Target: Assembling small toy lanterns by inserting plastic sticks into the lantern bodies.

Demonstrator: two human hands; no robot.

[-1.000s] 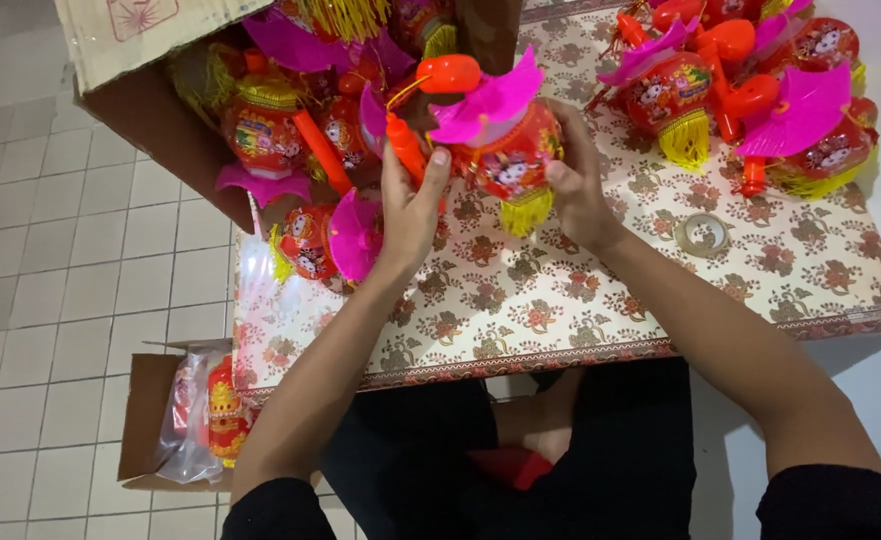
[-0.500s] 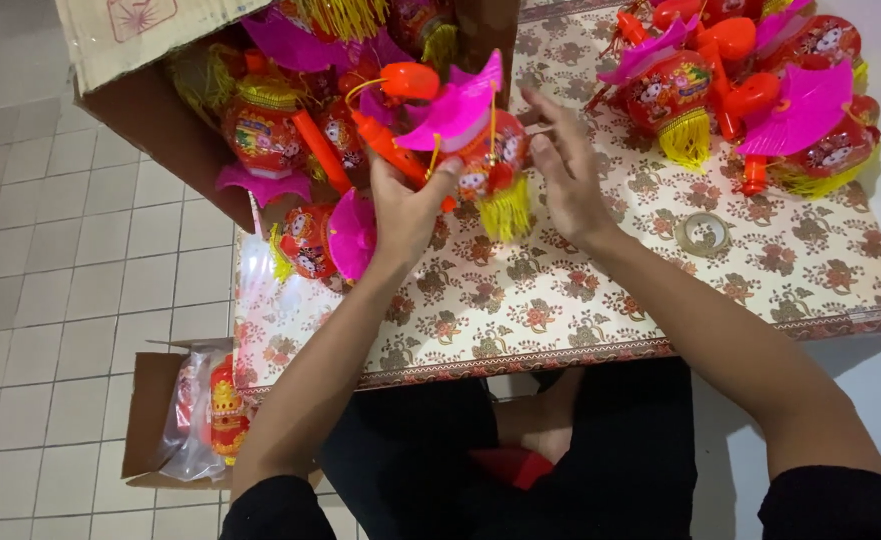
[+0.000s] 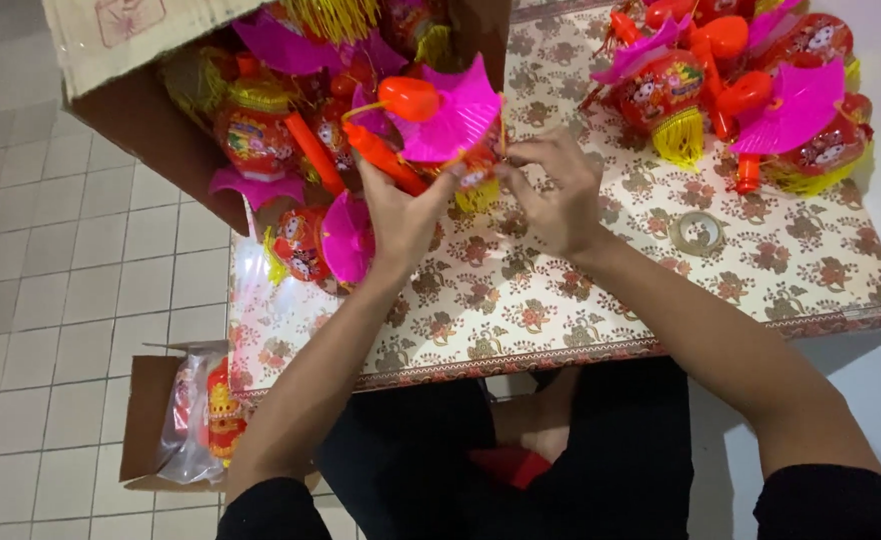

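- The toy lantern (image 3: 439,125) you've got in your hands is hot pink on the fan part, with a bright orange-red handle and a bit of yellow fringe.
- The counter (image 3: 521,300) has a cream cover with a reddish-brown floral print and a darker patterned border.
- The pile of lanterns (image 3: 751,85) on your right is the same mix: red, magenta, yellow tassels.
- The cardboard box (image 3: 131,90) is plain brown.
- The floor (image 3: 51,270) is pale off-white tiles with grey grout.
- Your sleeves (image 3: 271,510) are black.
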